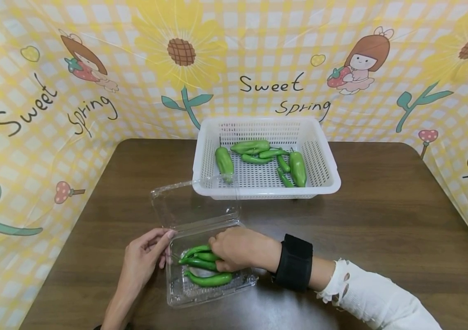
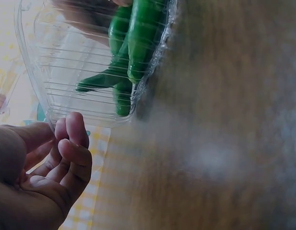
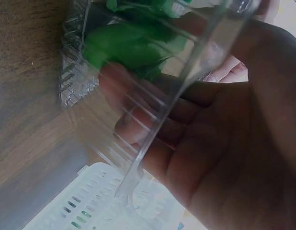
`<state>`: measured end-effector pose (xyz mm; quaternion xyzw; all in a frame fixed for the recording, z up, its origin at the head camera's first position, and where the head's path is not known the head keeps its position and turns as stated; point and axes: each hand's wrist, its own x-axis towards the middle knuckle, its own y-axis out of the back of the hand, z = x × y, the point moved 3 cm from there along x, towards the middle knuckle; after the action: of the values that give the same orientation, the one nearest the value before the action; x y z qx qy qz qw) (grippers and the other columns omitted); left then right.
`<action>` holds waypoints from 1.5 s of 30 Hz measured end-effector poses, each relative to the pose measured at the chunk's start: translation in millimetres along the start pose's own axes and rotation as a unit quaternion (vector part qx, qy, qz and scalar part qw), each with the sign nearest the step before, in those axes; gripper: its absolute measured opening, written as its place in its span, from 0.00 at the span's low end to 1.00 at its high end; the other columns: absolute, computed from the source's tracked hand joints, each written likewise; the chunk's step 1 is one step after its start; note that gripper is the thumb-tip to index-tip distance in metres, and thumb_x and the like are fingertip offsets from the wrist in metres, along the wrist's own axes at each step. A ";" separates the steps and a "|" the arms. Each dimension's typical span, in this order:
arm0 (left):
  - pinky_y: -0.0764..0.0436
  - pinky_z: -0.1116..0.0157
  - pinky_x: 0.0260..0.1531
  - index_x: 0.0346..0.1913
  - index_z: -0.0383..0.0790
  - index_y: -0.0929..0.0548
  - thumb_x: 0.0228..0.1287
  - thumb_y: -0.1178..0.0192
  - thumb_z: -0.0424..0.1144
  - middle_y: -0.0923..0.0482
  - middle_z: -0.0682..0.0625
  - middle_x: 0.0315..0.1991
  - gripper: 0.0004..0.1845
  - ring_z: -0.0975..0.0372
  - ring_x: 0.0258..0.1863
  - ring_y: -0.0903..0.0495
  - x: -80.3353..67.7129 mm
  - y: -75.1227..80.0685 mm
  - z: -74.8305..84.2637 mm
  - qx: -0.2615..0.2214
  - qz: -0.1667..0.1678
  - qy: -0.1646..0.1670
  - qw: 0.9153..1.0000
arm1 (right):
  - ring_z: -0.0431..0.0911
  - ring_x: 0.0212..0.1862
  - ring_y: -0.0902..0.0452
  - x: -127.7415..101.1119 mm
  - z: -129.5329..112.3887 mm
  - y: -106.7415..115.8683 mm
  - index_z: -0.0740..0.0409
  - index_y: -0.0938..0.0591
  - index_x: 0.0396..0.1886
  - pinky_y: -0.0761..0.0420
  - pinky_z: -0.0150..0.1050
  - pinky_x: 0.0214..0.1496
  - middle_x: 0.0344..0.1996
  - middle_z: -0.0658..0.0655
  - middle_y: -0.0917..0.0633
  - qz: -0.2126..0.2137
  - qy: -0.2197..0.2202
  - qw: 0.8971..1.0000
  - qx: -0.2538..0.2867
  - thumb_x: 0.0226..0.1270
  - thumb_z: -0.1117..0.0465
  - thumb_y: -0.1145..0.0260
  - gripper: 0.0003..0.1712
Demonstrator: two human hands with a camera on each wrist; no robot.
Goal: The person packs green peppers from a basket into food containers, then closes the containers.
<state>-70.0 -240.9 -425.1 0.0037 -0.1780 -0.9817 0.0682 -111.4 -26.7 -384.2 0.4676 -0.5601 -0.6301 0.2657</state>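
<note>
Right hand (image 1: 234,249) grips peppers (image 1: 201,263) inside the clamshell (image 1: 211,293) (head view only); left hand (image 2: 38,177), loosely curled, touches its edge.

Left hand (image 1: 145,256) relaxed, right hand (image 1: 238,250) curled

Head view: looks forward and down from above the near edge of the brown table (image 1: 382,220), taking in the white basket (image 1: 320,156), the clear clamshell box (image 1: 201,293) and both forearms.
Left wrist view: sits very near the left hand (image 2: 38,177), low by the tabletop, facing the box's ribbed wall (image 2: 66,67); the right side is blurred.
Right wrist view: close behind the right hand (image 3: 220,143), apparently looking through the box's open lid toward the basket.
Shared: all three show the box and green peppers (image 1: 207,278).
</note>
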 end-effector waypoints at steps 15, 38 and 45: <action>0.22 0.64 0.12 0.42 0.37 0.14 0.70 0.38 0.42 0.19 0.43 0.20 0.11 0.56 0.13 0.22 -0.2 0.1 -0.1 0.001 0.002 -0.004 1.000 | 0.39 0.32 0.22 -1.4 -0.2 -1.2 0.53 0.23 0.42 0.17 0.32 0.38 0.31 0.48 0.19 0.008 0.004 1.000 0.008 0.68 0.48 0.35 0.14; 0.22 0.63 0.11 0.42 0.37 0.14 0.70 0.38 0.41 0.20 0.41 0.20 0.10 0.56 0.12 0.22 -0.3 -0.1 0.7 0.002 -0.005 -0.009 1.000 | 0.40 0.39 0.20 -15.3 1.2 16.6 0.56 0.20 0.50 0.17 0.33 0.44 0.38 0.50 0.17 0.048 0.003 0.999 -0.018 0.73 0.50 0.41 0.16; 0.22 0.63 0.12 0.42 0.37 0.14 0.70 0.38 0.42 0.19 0.42 0.21 0.11 0.57 0.13 0.22 0.0 0.1 0.7 0.000 -0.007 -0.005 1.000 | 0.39 0.33 0.24 -35.4 5.1 39.4 0.55 0.20 0.47 0.20 0.32 0.36 0.35 0.49 0.19 0.092 0.022 0.995 0.012 0.75 0.52 0.42 0.13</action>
<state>-70.0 -240.7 -424.4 0.0002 -0.1783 -0.9821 0.0607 -108.4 -3.1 -336.5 0.4313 -0.6020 -0.5859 0.3292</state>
